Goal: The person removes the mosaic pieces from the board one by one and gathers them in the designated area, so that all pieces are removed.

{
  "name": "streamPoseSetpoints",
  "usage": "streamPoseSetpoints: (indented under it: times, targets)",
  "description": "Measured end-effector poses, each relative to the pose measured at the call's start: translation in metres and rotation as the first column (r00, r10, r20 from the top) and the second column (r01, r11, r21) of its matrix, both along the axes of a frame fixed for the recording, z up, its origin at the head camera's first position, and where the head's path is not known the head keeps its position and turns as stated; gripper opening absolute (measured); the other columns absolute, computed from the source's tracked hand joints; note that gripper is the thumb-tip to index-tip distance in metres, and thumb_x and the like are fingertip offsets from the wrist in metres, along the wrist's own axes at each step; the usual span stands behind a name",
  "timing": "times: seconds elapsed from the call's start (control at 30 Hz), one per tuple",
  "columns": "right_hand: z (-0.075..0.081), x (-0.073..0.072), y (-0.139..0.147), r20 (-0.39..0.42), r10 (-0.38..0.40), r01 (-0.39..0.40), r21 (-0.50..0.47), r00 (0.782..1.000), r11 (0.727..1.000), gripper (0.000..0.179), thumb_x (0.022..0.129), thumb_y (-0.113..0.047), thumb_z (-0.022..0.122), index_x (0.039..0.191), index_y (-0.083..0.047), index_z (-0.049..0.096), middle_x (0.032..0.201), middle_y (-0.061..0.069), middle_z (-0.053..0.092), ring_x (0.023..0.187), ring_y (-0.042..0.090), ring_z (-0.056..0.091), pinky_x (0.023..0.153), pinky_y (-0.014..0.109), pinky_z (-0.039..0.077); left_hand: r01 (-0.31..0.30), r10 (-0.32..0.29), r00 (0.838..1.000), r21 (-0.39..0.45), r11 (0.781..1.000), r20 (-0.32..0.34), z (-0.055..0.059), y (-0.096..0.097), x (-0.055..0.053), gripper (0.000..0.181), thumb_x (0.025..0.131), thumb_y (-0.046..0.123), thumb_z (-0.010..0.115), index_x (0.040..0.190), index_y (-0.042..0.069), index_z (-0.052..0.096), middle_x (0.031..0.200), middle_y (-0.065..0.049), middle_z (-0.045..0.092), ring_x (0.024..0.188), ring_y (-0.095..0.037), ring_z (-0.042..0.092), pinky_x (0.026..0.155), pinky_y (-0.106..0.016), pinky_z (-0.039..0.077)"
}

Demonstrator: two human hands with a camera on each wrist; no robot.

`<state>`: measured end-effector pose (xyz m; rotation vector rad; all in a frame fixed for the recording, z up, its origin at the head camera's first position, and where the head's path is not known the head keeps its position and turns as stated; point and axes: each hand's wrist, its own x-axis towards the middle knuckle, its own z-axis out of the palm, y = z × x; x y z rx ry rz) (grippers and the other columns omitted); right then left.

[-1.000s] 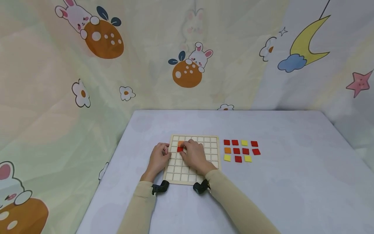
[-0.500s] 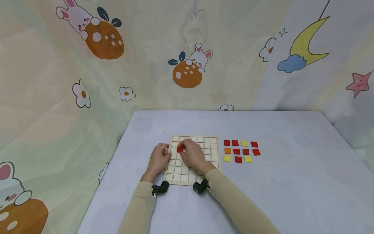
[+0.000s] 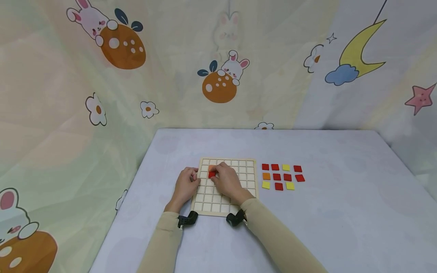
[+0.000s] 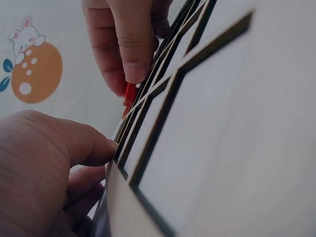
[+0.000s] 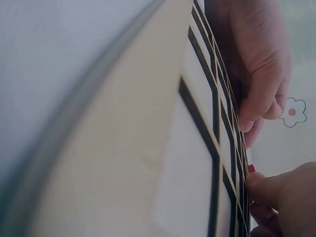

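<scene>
A pale wooden grid board (image 3: 246, 176) lies on the table, with an orange tile (image 3: 211, 167) and a red tile (image 3: 211, 174) in neighbouring squares near its upper left. My left hand (image 3: 186, 185) holds the board's left edge; in the left wrist view its thumb lies on the rim and the other fingers are tucked lower down. Over the board, my right hand (image 3: 229, 181) pinches the red tile between thumb and fingers, its fingertips partly covering the orange tile. The left wrist view shows the red tile (image 4: 129, 94) tilted under those fingertips, low against the grid.
Right of the board, several loose tiles lie in rough rows: red (image 3: 277, 177), orange (image 3: 266, 176) and yellow (image 3: 290, 185). A white cloth covers the table (image 3: 341, 212). A printed curtain (image 3: 273, 87) hangs behind and along the left side.
The right fingertips shift slightly: half a second ago they covered more of the orange tile, and now more of it shows. The left hand stays at the board's edge.
</scene>
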<state>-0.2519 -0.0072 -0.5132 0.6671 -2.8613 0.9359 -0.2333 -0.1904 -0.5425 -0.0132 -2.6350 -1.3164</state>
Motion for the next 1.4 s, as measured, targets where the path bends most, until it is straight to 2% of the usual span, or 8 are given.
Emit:
streamPoseSetpoints:
  times: [0.27,0.5,0.63,0.73,0.93,1.17,1.4]
  targets:
    - [-0.001,0.003,0.010,-0.021,-0.009,0.009,-0.004,1.000,1.000,0.028,0.090,-0.017,0.070,0.117,-0.011,0.068,0.109,0.004,0.062,0.090,0.020,0.060,0.081,0.034,0.051,0.002,-0.002,1.000,0.003,1.000,0.017,0.000,0.001,0.000,0.028,0.084,0.003,0.067,0.069,0.011,0.044,0.120,-0.006,0.062,0.120,-0.027,0.052,0.080,-0.034,0.037]
    - [-0.002,0.008,0.020,0.014,-0.020,0.021,-0.023,1.000,1.000,0.027,0.091,-0.018,0.069,0.118,-0.013,0.067,0.112,0.001,0.060,0.088,0.016,0.056,0.080,0.030,0.050,0.002,-0.002,1.000,0.007,1.000,0.008,0.001,0.000,0.002,0.028,0.085,0.004,0.066,0.069,0.011,0.044,0.121,-0.007,0.061,0.121,-0.028,0.051,0.082,-0.035,0.037]
    - [0.000,0.011,0.026,0.022,-0.027,0.028,-0.034,0.999,0.999,0.027,0.091,-0.020,0.070,0.117,-0.015,0.068,0.113,0.000,0.059,0.093,0.018,0.058,0.085,0.033,0.051,0.002,-0.002,1.000,0.013,1.000,0.004,0.002,0.000,0.003,0.029,0.085,0.004,0.066,0.069,0.011,0.043,0.121,-0.008,0.061,0.120,-0.029,0.051,0.081,-0.036,0.037]
    - [0.001,0.013,0.031,0.028,-0.040,0.042,-0.054,0.999,0.998,0.027,0.089,-0.021,0.071,0.116,-0.015,0.069,0.114,0.001,0.059,0.096,0.019,0.059,0.087,0.035,0.051,0.003,-0.003,1.000,0.015,1.000,0.007,0.002,0.000,0.003,0.029,0.086,0.004,0.066,0.070,0.011,0.043,0.121,-0.008,0.061,0.120,-0.029,0.051,0.081,-0.035,0.037]
    - [0.002,0.017,0.041,0.037,-0.063,0.065,-0.067,0.997,0.996,0.027,0.090,-0.020,0.070,0.116,-0.013,0.069,0.110,0.000,0.059,0.090,0.015,0.058,0.082,0.032,0.051,0.007,-0.007,1.000,0.010,1.000,0.005,0.003,0.001,0.002,0.028,0.086,0.004,0.066,0.070,0.010,0.043,0.121,-0.009,0.061,0.121,-0.029,0.051,0.081,-0.035,0.037]
    - [0.000,0.023,0.052,0.088,-0.103,0.111,-0.095,0.991,0.989,0.029,0.090,-0.020,0.071,0.118,-0.013,0.068,0.108,-0.002,0.058,0.095,0.015,0.057,0.085,0.032,0.050,0.002,-0.002,1.000,-0.001,1.000,-0.003,0.003,0.002,0.002,0.028,0.085,0.003,0.066,0.070,0.011,0.043,0.121,-0.009,0.061,0.119,-0.029,0.051,0.080,-0.034,0.037]
    - [-0.002,0.028,0.062,0.093,-0.143,0.153,-0.112,0.985,0.982,0.029,0.089,-0.020,0.071,0.117,-0.012,0.069,0.107,-0.001,0.059,0.094,0.017,0.056,0.084,0.033,0.051,-0.003,0.003,1.000,0.002,1.000,-0.009,0.002,0.002,0.002,0.028,0.084,0.003,0.066,0.069,0.010,0.044,0.122,-0.009,0.061,0.119,-0.028,0.051,0.081,-0.034,0.036]
